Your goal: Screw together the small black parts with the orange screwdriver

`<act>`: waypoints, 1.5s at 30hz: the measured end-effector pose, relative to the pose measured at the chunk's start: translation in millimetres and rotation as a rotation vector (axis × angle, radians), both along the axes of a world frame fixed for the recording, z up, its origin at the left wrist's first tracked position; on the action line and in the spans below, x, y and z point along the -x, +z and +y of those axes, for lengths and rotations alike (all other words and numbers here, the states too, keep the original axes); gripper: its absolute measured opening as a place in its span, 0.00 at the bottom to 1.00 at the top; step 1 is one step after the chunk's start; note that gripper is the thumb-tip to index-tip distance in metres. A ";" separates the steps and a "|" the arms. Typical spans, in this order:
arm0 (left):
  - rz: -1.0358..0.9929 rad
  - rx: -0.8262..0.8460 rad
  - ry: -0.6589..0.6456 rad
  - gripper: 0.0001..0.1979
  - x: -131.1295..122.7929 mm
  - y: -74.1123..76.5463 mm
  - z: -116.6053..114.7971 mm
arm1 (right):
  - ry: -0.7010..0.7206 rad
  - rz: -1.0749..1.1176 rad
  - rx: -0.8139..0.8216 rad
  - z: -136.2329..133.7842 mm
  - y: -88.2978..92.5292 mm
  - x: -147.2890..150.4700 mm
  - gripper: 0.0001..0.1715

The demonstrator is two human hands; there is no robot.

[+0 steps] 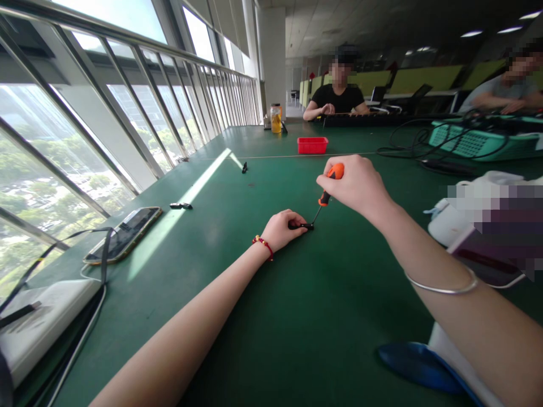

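On the green table (254, 316), my left hand (285, 230) is closed on a small black part (306, 226) and keeps it against the surface. Its exact kind is too small to make out. My right hand (360, 183) grips the orange and black handle of a screwdriver (324, 199). The tool leans to the right, and its metal tip meets the right end of the black part. My palm hides some of the handle, and my left fingers cover much of the part.
Small black pieces (181, 206) and a phone (123, 234) lie left, near a white power strip (51, 322). Ahead are a red tray (313, 145) and a jar (276, 120). A teal basket (470, 140) with cables stands right. Two people sit beyond; metal railing (169, 59) runs left.
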State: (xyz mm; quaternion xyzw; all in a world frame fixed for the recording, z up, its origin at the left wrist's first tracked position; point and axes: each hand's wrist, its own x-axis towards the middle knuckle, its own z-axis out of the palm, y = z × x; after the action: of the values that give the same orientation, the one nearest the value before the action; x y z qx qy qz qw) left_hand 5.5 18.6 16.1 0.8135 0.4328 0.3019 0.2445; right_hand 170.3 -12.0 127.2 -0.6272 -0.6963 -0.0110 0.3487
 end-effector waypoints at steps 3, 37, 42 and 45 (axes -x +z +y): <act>-0.001 0.002 -0.004 0.08 0.1 -0.8 0.6 | 0.001 0.011 -0.002 1.6 -1.0 -0.8 0.08; 0.018 -0.007 0.003 0.07 -0.5 0.0 -0.9 | 0.028 -0.067 0.076 -3.3 7.8 -8.4 0.20; 0.019 -0.017 0.004 0.07 -0.3 -0.2 -0.7 | 0.055 -0.070 0.049 -4.3 8.9 -8.7 0.10; 0.018 -0.022 0.006 0.07 -0.3 -0.1 -0.6 | 0.044 -0.084 0.059 -5.0 9.5 -9.3 0.15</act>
State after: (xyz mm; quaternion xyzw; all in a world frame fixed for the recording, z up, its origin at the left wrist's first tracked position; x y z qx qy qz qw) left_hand 5.8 18.0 16.0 0.8173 0.4343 0.3001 0.2308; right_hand 179.6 -17.0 136.7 -0.6206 -0.7241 -0.0093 0.3006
